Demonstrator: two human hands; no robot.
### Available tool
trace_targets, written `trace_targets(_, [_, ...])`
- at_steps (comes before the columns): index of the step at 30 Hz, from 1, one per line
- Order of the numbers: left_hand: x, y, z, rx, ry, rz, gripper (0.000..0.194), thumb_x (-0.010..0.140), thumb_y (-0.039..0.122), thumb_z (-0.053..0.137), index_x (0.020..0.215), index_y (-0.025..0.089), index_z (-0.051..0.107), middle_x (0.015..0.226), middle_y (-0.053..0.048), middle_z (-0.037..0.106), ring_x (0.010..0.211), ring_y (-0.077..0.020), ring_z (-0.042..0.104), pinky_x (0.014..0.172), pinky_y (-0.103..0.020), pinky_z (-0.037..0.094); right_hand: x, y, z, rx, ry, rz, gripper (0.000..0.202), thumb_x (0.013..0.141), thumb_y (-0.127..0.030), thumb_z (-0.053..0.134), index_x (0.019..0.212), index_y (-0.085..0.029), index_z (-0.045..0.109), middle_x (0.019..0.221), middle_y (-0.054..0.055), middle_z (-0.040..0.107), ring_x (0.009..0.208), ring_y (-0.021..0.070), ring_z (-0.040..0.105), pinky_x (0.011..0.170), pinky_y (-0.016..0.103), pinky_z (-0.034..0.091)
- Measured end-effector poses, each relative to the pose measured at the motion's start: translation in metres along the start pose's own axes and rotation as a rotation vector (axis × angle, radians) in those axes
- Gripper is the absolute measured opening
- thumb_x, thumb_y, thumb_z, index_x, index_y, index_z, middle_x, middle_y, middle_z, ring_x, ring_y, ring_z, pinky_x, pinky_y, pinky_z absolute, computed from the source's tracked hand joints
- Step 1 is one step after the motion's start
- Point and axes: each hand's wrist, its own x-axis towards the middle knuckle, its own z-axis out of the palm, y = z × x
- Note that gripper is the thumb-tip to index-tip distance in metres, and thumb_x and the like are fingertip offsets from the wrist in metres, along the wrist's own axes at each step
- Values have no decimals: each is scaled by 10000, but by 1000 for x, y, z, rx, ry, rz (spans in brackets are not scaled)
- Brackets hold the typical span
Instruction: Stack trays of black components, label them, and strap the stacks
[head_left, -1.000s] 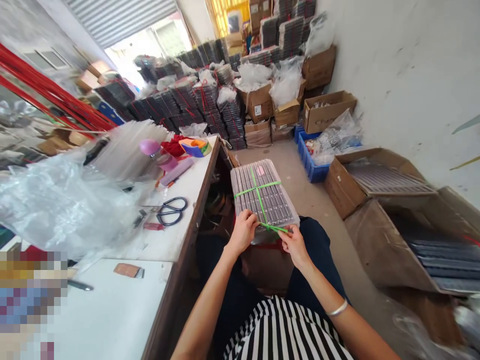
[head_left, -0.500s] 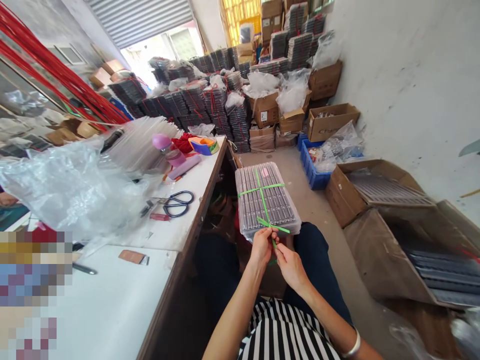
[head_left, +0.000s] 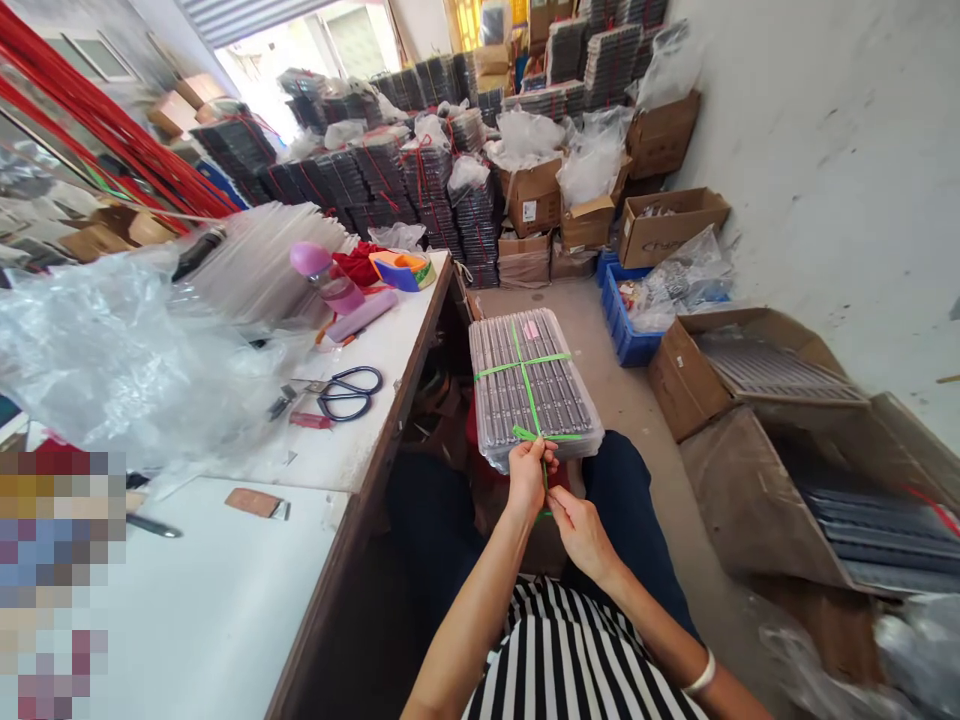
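In the head view, a bundle of clear trays with dark rows inside lies centrally before the person, right of the white tabletop, near the knees. A green strap crosses its top. At the bundle's near edge, the left hand is closed on the strap; just nearer and to the right, the right hand pinches the strap's hanging length.

On the tabletop, dark-handled scissors lie near the right edge, with crumpled plastic film to their left and a tape dispenser at the far end. Right of the bundle, on the floor, are a blue crate and open cardboard boxes.
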Motion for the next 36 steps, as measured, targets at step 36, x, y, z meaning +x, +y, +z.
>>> trace_targets(36, [-6, 22, -15, 694, 137, 388, 285, 677, 162, 513, 502, 196, 290, 490, 62, 282, 507, -85, 262, 518, -246, 192, 72, -9, -1, 180, 321, 110, 257, 817, -386, 471, 664, -192, 538, 624, 30, 626, 565, 162, 547, 567, 271, 377])
